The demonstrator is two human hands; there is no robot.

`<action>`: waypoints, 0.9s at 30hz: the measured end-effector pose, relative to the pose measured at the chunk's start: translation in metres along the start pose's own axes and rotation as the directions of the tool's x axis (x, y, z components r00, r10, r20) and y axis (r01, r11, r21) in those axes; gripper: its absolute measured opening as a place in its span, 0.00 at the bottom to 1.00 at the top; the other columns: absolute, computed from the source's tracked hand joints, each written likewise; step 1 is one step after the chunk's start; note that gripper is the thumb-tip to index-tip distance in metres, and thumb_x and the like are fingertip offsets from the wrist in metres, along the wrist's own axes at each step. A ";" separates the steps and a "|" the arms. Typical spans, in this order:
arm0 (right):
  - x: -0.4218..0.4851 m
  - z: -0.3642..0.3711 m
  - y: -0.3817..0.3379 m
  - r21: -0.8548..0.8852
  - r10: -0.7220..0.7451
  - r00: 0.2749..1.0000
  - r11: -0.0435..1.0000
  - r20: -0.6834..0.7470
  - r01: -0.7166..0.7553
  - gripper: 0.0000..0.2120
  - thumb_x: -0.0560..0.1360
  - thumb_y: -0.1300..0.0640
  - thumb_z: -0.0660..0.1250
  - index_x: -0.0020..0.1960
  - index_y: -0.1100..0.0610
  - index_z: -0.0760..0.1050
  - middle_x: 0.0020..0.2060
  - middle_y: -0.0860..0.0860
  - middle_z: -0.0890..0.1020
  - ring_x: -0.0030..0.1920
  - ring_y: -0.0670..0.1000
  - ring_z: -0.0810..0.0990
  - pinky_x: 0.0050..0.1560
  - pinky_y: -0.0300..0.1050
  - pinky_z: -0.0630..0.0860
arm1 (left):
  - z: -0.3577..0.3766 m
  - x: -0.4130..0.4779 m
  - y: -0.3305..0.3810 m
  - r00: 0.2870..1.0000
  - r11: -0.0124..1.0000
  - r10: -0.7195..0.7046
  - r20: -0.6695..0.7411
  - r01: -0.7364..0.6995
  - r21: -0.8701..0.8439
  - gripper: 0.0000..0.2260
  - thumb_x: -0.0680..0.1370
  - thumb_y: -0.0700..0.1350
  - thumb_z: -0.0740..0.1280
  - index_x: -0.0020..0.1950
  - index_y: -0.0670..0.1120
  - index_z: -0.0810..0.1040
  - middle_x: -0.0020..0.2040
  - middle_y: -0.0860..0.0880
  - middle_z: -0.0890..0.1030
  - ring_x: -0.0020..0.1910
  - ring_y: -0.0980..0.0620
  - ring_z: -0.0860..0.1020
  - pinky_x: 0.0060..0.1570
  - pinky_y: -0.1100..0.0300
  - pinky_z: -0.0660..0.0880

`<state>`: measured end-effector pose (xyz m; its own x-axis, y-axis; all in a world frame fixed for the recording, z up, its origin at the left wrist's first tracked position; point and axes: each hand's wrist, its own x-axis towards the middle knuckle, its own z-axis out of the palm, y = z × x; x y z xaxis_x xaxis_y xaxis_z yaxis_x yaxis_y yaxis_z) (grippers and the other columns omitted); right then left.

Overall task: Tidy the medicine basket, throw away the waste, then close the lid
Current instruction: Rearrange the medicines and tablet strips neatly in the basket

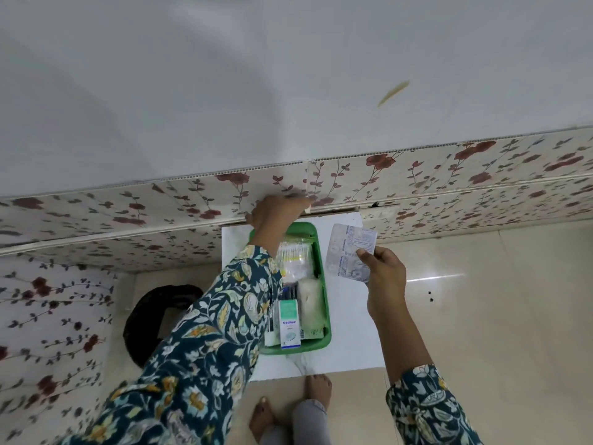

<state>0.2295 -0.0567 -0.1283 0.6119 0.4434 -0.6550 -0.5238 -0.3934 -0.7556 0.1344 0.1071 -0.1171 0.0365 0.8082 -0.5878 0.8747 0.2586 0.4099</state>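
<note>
A green medicine basket [322, 264] stands on a small white table [353, 332]. Inside lie a clear packet of cotton buds [293, 258], a white-and-green Optibex box [289, 326] and a white gauze-like packet [312, 308]. My left hand [276, 213] reaches over the basket's far end to the wall, fingers curled and blurred; a small pale bit shows at the fingertips. My right hand [383, 277] hovers to the right of the basket and pinches silvery blister strips [348, 252] upright. My left sleeve hides the basket's left side.
A black round object [150, 319], possibly a bin, sits on the floor left of the table. Floral wall panels [449, 175] run behind the table, with a ledge jutting out. Glossy tiled floor [497, 316] lies to the right. My bare feet [317, 387] stand at the table's near edge.
</note>
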 end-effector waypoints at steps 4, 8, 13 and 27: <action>-0.019 0.004 0.004 -0.026 0.017 0.999 1.000 0.028 -0.016 0.06 0.72 0.66 0.66 0.40 0.56 0.76 0.47 0.59 0.81 0.46 0.57 0.78 0.54 0.54 0.76 | -0.020 -0.029 -0.028 0.997 0.994 0.080 0.004 -0.081 0.077 0.30 0.63 0.57 0.70 0.61 0.44 0.74 0.61 0.47 0.76 0.62 0.45 0.72 0.63 0.51 0.72; -0.035 0.008 0.011 -0.126 0.028 0.998 0.992 0.048 -0.022 0.09 0.72 0.67 0.66 0.36 0.56 0.77 0.44 0.59 0.81 0.44 0.56 0.78 0.52 0.53 0.76 | -0.025 -0.071 -0.079 0.894 0.797 0.388 0.225 -0.448 0.406 0.40 0.69 0.50 0.71 0.74 0.46 0.52 0.73 0.43 0.61 0.72 0.43 0.58 0.71 0.47 0.58; -0.041 0.015 0.017 -0.212 -0.004 1.000 0.977 0.012 0.006 0.13 0.73 0.67 0.64 0.34 0.54 0.75 0.43 0.59 0.81 0.44 0.56 0.78 0.51 0.52 0.76 | 0.004 -0.067 -0.108 0.812 0.586 0.493 0.313 -0.576 0.570 0.39 0.72 0.45 0.69 0.76 0.45 0.48 0.76 0.45 0.58 0.75 0.44 0.54 0.75 0.48 0.49; -0.054 0.021 0.033 -0.359 0.049 0.998 0.933 0.046 -0.029 0.07 0.74 0.68 0.62 0.50 0.65 0.76 0.47 0.61 0.81 0.44 0.57 0.78 0.41 0.47 0.78 | 0.007 -0.073 -0.125 0.841 0.656 0.469 0.268 -0.535 0.532 0.38 0.76 0.43 0.65 0.76 0.46 0.42 0.79 0.47 0.44 0.77 0.48 0.42 0.75 0.49 0.42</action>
<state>0.1667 -0.0764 -0.1178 0.5579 0.4598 -0.6908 -0.2941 -0.6688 -0.6828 0.0260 0.0121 -0.1303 0.5706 0.6599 -0.4889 0.8115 -0.5445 0.2122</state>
